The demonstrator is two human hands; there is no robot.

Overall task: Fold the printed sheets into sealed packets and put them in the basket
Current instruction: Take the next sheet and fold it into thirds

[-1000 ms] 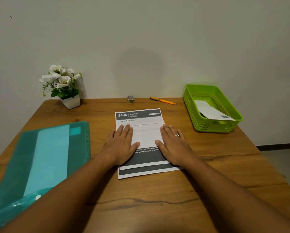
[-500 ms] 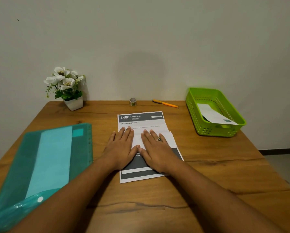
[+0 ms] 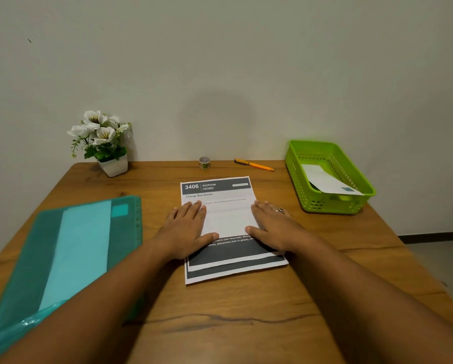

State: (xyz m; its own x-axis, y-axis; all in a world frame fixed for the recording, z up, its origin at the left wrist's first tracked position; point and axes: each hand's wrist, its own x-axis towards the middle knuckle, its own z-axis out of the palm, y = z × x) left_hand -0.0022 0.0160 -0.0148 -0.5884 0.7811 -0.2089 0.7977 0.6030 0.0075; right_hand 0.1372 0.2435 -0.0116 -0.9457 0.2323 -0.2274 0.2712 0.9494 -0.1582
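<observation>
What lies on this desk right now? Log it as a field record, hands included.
sheet: printed sheet on the table, blank flap across its middle
left hand: flat, pressing the flap's left side
right hand: flat, pressing the flap's right side
basket: green basket, far right, holds one folded packet
tape: tape roll by the wall
pen: orange pen, right of the roll
folder: teal folder, left side

One wide-angle view looks from the person's head, facing forward and tilted down across the counter (image 3: 246,324) toward the wall (image 3: 220,74) behind it. It sits close over the near edge, so the forearms (image 3: 101,311) enter large from the bottom corners. The counter's far edge crosses near mid-height, the wall fills the upper half, and floor (image 3: 443,258) shows at the right.
</observation>
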